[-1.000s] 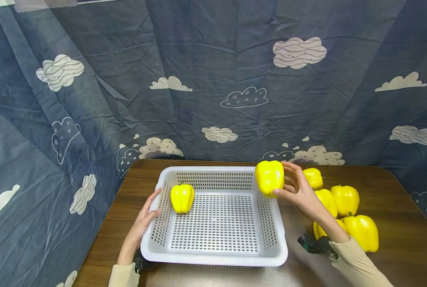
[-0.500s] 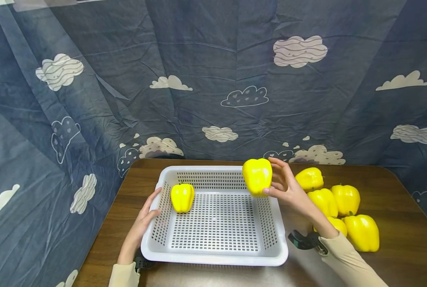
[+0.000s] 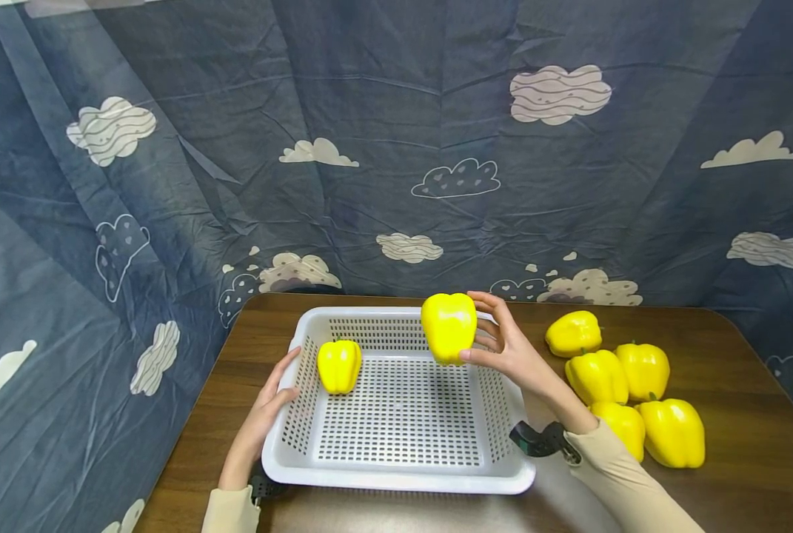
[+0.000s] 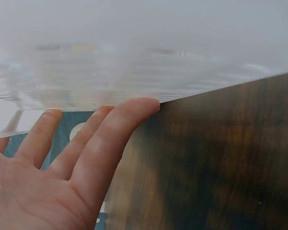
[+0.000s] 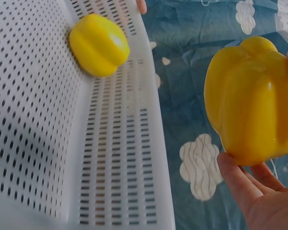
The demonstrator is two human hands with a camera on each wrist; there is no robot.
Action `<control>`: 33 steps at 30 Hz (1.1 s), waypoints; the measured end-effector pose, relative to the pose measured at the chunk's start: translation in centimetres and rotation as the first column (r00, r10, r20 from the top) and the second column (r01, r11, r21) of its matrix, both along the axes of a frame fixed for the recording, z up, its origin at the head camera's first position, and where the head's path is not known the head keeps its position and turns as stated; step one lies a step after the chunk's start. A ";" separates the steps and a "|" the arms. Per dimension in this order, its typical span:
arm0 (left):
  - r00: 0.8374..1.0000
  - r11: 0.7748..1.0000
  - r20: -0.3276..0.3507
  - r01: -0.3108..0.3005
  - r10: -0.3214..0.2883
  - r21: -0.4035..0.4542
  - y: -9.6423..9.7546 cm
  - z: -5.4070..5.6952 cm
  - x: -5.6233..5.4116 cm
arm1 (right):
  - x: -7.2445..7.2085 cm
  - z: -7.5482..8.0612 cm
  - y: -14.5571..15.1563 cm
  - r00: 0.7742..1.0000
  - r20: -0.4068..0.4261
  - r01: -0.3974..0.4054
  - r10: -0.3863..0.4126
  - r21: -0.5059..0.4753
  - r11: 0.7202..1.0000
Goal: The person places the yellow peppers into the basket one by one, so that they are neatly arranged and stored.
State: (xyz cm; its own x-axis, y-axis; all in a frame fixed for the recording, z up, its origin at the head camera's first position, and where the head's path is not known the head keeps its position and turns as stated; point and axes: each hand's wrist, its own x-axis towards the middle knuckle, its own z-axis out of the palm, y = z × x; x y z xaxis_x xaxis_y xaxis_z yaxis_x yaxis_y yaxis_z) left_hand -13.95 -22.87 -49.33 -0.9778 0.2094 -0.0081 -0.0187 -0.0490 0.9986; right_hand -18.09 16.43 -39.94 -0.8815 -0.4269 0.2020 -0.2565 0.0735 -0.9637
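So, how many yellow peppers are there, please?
7: one pepper in the basket, another in the right hand, five peppers on the table to the right; the sleeve may hide more.

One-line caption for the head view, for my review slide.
The right hand holds a yellow pepper above a white basket, the left hand touching the basket's side.

Brown wood-grain table supporting a pale perforated basket; beyond the basket's right side, five yellow bell peppers lie clustered.
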 end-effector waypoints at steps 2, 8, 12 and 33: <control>1.000 1.000 0.001 -0.002 0.002 -0.001 0.0 0.0 0.0 | -0.1 0.1 -0.5 1.000 0.004 -0.009 0.009 -0.005 1.000; 1.000 1.000 -0.007 0.000 0.000 -0.011 0.1 0.0 0.0 | -0.4 0.2 -1.9 0.999 0.015 -0.037 0.038 -0.029 0.999; 1.000 1.000 -0.008 -0.001 0.001 -0.011 0.1 0.1 0.0 | -0.6 0.3 -2.9 0.998 0.021 -0.061 0.062 -0.063 0.996; 1.000 1.000 -0.029 0.008 -0.008 -0.004 0.0 0.2 0.2 | -1.5 -1.0 -7.0 0.997 0.045 -0.066 0.067 -0.025 0.997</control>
